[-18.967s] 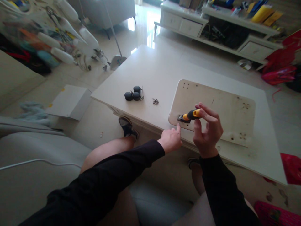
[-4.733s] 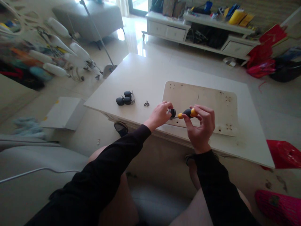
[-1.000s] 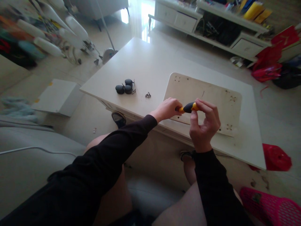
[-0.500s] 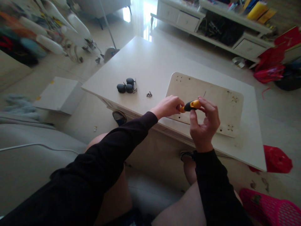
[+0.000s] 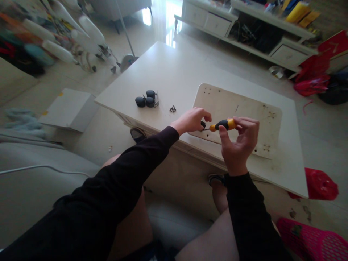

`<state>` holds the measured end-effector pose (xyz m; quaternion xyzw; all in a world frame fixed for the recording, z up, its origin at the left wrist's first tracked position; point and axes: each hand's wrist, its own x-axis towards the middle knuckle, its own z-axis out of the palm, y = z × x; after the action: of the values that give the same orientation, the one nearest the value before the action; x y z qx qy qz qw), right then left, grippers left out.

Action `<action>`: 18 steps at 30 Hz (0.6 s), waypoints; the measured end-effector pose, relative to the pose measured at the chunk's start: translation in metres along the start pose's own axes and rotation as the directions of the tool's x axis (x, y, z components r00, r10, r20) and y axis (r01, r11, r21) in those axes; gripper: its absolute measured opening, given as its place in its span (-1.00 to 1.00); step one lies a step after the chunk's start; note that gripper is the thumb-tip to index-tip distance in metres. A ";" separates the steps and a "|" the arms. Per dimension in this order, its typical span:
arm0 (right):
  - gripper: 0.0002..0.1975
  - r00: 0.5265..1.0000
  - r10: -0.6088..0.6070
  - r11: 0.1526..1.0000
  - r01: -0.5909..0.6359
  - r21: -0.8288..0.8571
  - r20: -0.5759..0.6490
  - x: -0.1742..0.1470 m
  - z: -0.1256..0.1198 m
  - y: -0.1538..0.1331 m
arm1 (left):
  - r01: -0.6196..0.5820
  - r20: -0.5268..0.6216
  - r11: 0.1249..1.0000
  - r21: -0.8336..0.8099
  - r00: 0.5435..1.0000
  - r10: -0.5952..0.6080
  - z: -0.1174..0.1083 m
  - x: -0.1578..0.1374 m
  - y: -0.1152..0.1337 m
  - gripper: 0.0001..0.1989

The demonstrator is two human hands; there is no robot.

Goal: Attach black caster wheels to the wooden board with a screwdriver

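My right hand [image 5: 241, 143] holds a yellow and black screwdriver [image 5: 223, 125] by its handle, thumb below and fingers at the end. Its shaft points left toward a small dark part, which looks like a caster wheel [image 5: 203, 125], at the near left corner of a pale board [image 5: 239, 112]. Around that part curls my left hand [image 5: 191, 120], which hides most of it; index finger and thumb are apart from the screwdriver. The board lies flat, with holes near its corners. Left of it are a little pile of screws [image 5: 172, 108] and several black caster wheels [image 5: 149, 101].
The white table [image 5: 174, 72] stands before my knees. A white box [image 5: 67, 108] is on the floor at left, a pink basket [image 5: 312, 239] at lower right. Red bags [image 5: 322, 184] lie beyond the table's right end. A low white cabinet [image 5: 217, 23] stands behind.
My left hand has let go of the screwdriver's front end and drawn slightly left, its index finger lifted. My right hand has shifted slightly right and down with the screwdriver.
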<state>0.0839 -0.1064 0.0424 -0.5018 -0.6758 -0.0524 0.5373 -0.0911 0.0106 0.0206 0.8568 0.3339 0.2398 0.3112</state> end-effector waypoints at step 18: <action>-0.60 0.994 -0.103 0.994 0.105 -0.033 0.041 0.005 -0.002 -0.010 | 0.008 0.005 0.999 -0.052 1.000 -0.008 0.017 0.001 0.009 -0.81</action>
<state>0.0786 -0.1097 0.0514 -0.4761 -0.7103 -0.0823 0.5118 -0.0758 0.0001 0.0150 0.8477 0.3303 0.2450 0.3350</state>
